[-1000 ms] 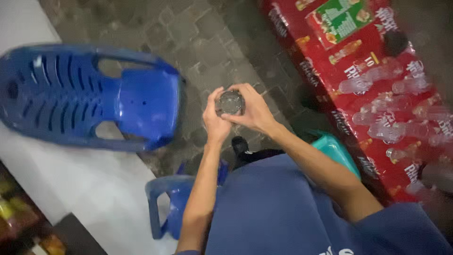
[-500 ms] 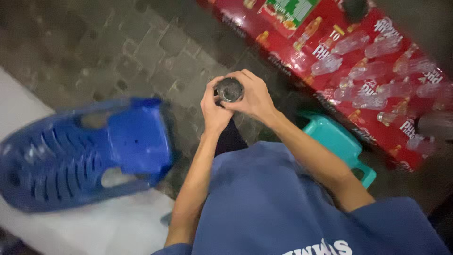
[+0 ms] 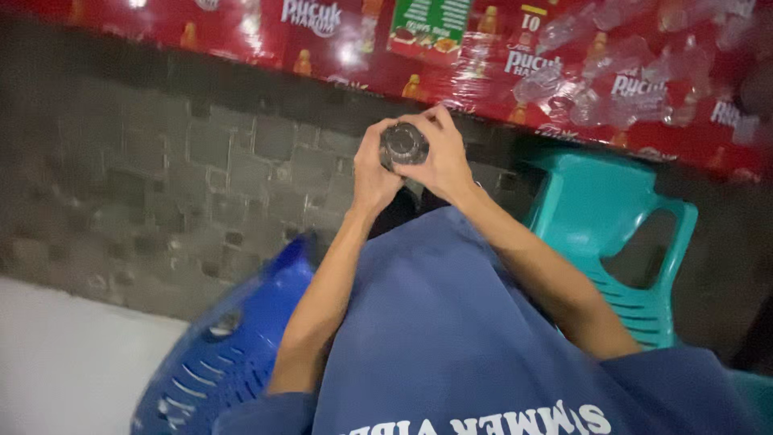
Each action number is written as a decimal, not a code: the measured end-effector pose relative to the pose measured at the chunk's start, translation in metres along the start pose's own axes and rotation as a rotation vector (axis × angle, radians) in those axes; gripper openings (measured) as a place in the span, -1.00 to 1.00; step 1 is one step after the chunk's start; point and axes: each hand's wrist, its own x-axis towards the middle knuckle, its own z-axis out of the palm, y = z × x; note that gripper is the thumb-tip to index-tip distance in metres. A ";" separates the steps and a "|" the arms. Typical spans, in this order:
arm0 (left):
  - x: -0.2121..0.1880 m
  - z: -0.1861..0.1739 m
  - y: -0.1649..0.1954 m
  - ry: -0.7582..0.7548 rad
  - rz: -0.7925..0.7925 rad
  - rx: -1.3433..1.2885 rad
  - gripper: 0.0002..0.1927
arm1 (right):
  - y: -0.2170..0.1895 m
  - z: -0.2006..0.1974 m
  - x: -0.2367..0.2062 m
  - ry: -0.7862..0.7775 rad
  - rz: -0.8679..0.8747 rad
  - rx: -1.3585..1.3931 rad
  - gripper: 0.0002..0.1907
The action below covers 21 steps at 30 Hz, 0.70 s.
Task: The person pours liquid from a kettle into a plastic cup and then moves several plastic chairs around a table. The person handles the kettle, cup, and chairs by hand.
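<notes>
Both of my hands hold one small dark round object (image 3: 404, 143), seen end-on with a ridged grey rim, out in front of my blue shirt. My left hand (image 3: 371, 171) wraps its left side, fingers curled around it. From the right, my right hand (image 3: 442, 156) covers it, thumb and fingers over its top edge. What the object is cannot be told from this view.
A teal plastic chair (image 3: 612, 234) stands to my right. A blue plastic chair (image 3: 233, 346) lies on its side at lower left, partly on a white surface (image 3: 64, 362). Red shrink-wrapped drink cartons (image 3: 515, 56) line the top. Grey paving stones (image 3: 177, 177) cover the ground.
The view has swung: the red cartons moved from the right to the top, the blue chair slid to the lower left. Both hands stay closed on the round object.
</notes>
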 end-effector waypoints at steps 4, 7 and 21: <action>0.026 0.007 -0.007 -0.100 0.057 -0.002 -0.41 | 0.006 -0.006 0.009 0.034 0.176 0.006 -0.37; 0.046 0.026 -0.014 -0.168 0.043 -0.023 -0.37 | 0.020 -0.015 0.019 0.081 0.200 -0.053 -0.34; 0.148 0.113 -0.038 -0.321 -0.012 0.029 -0.34 | 0.121 -0.069 0.085 0.172 0.154 -0.190 -0.26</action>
